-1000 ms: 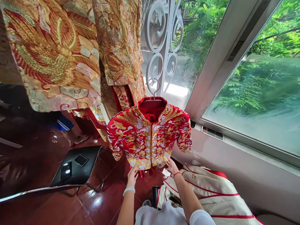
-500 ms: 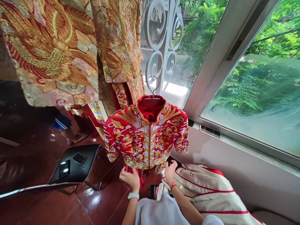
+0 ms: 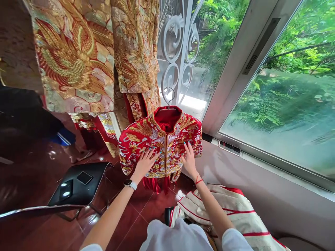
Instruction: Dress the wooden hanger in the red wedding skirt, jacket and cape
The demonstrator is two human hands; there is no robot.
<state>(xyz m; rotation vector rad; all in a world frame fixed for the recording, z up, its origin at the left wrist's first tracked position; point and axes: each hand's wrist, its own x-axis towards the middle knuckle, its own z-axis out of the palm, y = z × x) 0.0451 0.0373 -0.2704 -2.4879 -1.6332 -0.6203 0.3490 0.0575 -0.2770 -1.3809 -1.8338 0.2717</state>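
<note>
A red jacket [image 3: 171, 139] with gold and silver embroidery hangs upright before me on a wire hanger [image 3: 169, 101], its front closed and red tassels [image 3: 154, 184] below the hem. My left hand [image 3: 147, 163] lies flat with fingers stretched over the left side of the front. On the right side, the fingers of my right hand [image 3: 188, 159] point upward against the embroidery. Neither hand grips anything. My left wrist wears a watch [image 3: 130, 183]; a red string [image 3: 199, 180] circles the right one.
Gold embroidered garments [image 3: 78, 66] hang at the left. A black chair [image 3: 78, 184] with a dark flat object [image 3: 84, 177] stands lower left. Cream cloth with red trim [image 3: 232, 205] lies at my right. A phone [image 3: 229, 147] rests on the window sill. Behind the jacket rises white scrollwork [image 3: 180, 52].
Both hands have moved up from below the jacket's hem onto its front, with fingers now spread. The view has shifted slightly, and the jacket appears a little further left.
</note>
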